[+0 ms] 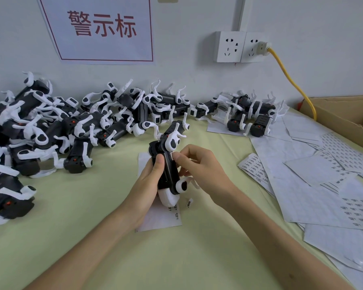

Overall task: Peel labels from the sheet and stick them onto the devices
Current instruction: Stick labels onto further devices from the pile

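The device (pixel 168 170), a slim black plastic body with glossy white rounded caps and thin white curved clips, stands tilted above the table in the middle of the view. The left hand (pixel 149 181) wraps its lower half, thumb flat on the front. The right hand (pixel 199 164) pinches a small white label (pixel 172 155) against the device's upper edge with thumb and forefinger. Beneath lies a nearly bare label sheet (pixel 164 218), with 1 loose sticker (pixel 189 201) just beside it. A tangled pile of matching devices (pixel 50 126) covers the left and back of the pale green tablecloth (pixel 92 237). Flat white paper sheets (pixel 302 195), some printed in rows, overlap at right near a cardboard box (pixel 344 114).
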